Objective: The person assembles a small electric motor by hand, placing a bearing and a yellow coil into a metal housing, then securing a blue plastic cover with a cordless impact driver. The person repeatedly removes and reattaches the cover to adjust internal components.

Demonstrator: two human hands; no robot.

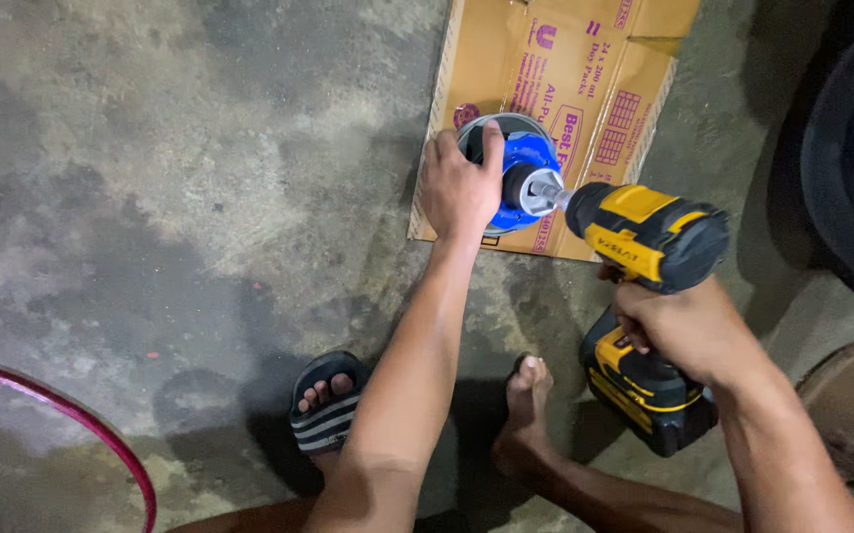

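Gripping blue round part on flattened cardboard at 12 o'clock: left hand clamped. Right hand, 4 o'clock, closed around yellow drill, bit at part.

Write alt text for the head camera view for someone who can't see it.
A person's right hand holds a yellow and black cordless drill, its bit set into a blue round plastic part that the left hand steadies on a flattened brown cardboard box. Below, on the grey concrete floor, are one foot in a striped black sandal and one bare foot.
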